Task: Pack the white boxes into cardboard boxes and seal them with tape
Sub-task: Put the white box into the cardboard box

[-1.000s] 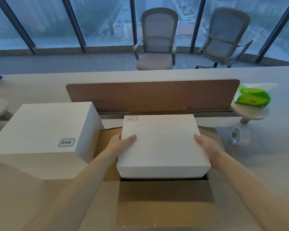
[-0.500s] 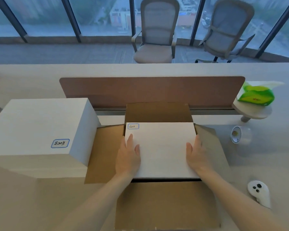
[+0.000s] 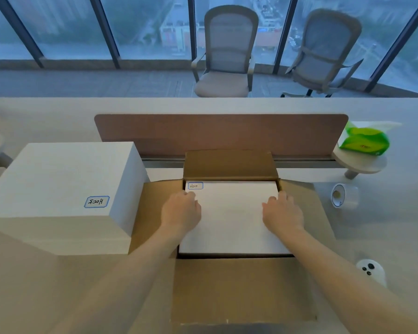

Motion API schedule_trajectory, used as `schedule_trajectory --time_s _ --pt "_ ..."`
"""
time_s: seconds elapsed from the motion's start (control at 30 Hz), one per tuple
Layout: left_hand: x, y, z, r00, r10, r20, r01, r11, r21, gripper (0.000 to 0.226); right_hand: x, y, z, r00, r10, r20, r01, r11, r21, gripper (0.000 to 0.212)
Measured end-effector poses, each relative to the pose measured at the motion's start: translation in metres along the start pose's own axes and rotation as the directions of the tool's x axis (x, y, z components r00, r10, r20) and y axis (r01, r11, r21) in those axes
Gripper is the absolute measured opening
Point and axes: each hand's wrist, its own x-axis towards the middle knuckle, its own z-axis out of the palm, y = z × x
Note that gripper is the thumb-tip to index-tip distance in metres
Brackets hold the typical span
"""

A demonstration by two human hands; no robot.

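Fingers: bent and close together on both; left hand (image 3: 181, 210) and right hand (image 3: 282, 213) rest on the lid, gripping nothing.
Tall white box (image 3: 58, 189): tabletop (image 3: 384, 225) left side, against the carton's left flap.
Flat white box (image 3: 232, 225): inside the open brown cardboard box (image 3: 229, 165), mid near edge.
Clear tape roll (image 3: 344, 196): toward the right edge, apart from the carton.

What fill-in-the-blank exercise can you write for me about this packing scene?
1. The left hand and right hand rest on the small white box, inside the open carton made of brown ____.
2. The tape roll lies on the desk to the ____ of the carton.
3. The large white box stands to the carton's ____.
4. Beyond the desk stand ____ chairs.
Missing words: cardboard; right; left; two.
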Motion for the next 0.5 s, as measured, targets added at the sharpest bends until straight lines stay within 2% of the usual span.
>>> schedule_trajectory --time_s 0.03,0.1,0.17,0.2,0.23,0.3,0.4,0.5 --pt "0.004 -0.007 -0.008 0.999 -0.028 -0.035 0.027 0.998 -0.049 0.028 0.006 0.006 -0.006 0.999 -0.036 -0.031 0.036 0.999 0.001 0.042" --pt "0.015 -0.025 -0.017 0.992 -0.125 -0.017 0.123 0.988 -0.089 0.033 0.016 0.02 -0.016 0.998 -0.04 -0.054 0.043 0.998 0.056 0.042" --pt "0.023 -0.042 -0.017 0.952 -0.287 0.106 0.298 0.948 -0.115 0.044 0.024 0.038 -0.018 0.996 0.094 -0.003 -0.093 0.984 0.151 0.049" --pt "0.025 -0.05 -0.016 0.905 -0.382 0.189 0.412 0.898 -0.156 0.056 0.027 0.048 -0.016 0.981 0.189 0.053 -0.196 0.962 0.191 0.055" --pt "0.026 -0.056 -0.013 0.855 -0.449 0.26 0.505 0.836 -0.216 0.066 0.029 0.058 -0.012 0.954 0.278 0.113 -0.297 0.93 0.217 0.063" --pt "0.024 -0.061 -0.01 0.779 -0.506 0.371 0.619 0.716 -0.322 0.069 0.034 0.079 0.006 0.886 0.395 0.245 -0.45 0.86 0.24 0.077" --pt "0.018 -0.063 -0.003 0.718 -0.526 0.455 0.688 0.637 -0.349 0.067 0.042 0.1 0.038 0.83 0.421 0.366 -0.537 0.781 0.319 0.095" --pt "0.013 -0.059 -0.004 0.738 -0.513 0.439 0.665 0.664 -0.341 0.066 0.049 0.113 0.048 0.826 0.445 0.346 -0.552 0.761 0.34 0.097"
